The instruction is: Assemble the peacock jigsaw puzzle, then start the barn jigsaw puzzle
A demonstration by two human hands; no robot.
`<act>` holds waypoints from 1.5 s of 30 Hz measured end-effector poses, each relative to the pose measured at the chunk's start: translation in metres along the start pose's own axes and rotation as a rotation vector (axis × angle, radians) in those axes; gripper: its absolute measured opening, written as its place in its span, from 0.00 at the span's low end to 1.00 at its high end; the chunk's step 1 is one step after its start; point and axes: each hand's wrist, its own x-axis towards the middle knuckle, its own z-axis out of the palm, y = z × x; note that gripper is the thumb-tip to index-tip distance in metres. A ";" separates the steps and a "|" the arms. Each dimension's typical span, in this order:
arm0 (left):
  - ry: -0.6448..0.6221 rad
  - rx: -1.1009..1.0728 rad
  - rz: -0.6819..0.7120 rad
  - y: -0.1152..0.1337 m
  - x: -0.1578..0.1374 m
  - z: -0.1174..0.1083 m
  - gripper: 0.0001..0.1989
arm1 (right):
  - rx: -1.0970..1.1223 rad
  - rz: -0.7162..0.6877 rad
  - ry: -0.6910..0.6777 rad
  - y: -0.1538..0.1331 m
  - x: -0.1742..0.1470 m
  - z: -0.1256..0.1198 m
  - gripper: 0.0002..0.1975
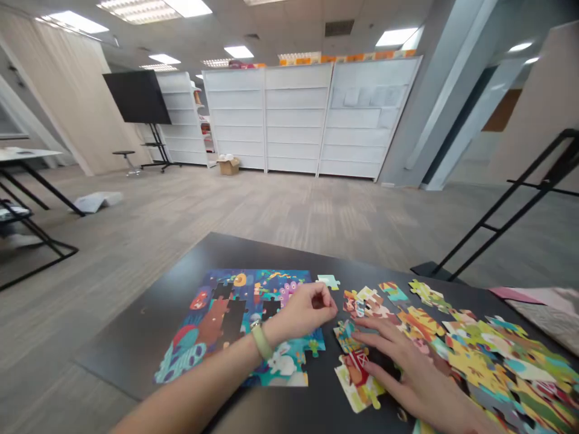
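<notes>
A partly assembled jigsaw puzzle [185, 355], mostly blue with cartoon animals, lies on the dark table with gaps in its middle. Over its right side is my left hand [310, 308], closed with thumb and fingertips together; whatever they hold, if anything, is hidden. My right hand [407, 367] lies spread over loose pieces, its fingertips at a teal puzzle piece [344, 335] and a piece with a red barn [357, 367]. A pale green puzzle piece [329, 281] lies by the puzzle's upper right corner.
Many loose puzzle pieces [493, 355] are heaped on the table's [181, 283] right side. Papers or cloth [543, 301] lie at the right edge. Beyond stand a black metal frame [502, 223], white shelves [296, 120] and a screen on a stand [136, 99].
</notes>
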 end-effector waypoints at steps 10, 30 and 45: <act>0.020 0.398 0.073 0.057 -0.070 -0.026 0.02 | 0.022 0.136 -0.006 -0.008 0.022 0.008 0.22; 0.249 0.207 -0.024 0.022 -0.136 0.019 0.14 | 0.061 -0.164 -0.080 -0.111 0.020 -0.006 0.17; 0.286 0.903 0.015 0.011 -0.163 0.018 0.21 | -0.013 0.016 -0.110 -0.094 0.028 0.020 0.11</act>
